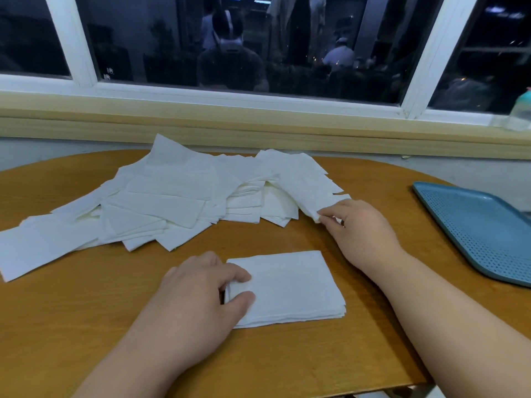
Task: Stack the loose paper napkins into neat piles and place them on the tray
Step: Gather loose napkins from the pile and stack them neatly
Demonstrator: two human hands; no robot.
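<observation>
A small squared-up pile of napkins lies on the wooden table at lower centre of the frame, its edges roughly aligned. The left hand grips the pile's left edge, thumb and forefinger curled onto the paper from either side. Above it, across the middle and left of the frame, the loose napkins are spread in a wide, overlapping heap – some flat, some tilted over others, one reaching out to the far left edge. At the right end of that heap the right hand pinches the lower corner of a single napkin between thumb and fingertips, the sheet draped over the heap behind it. The blue perforated tray rests on the table at the right edge of the frame, well apart from the pile and just right of the right hand. A pale bottle stands on the window sill at upper right.
</observation>
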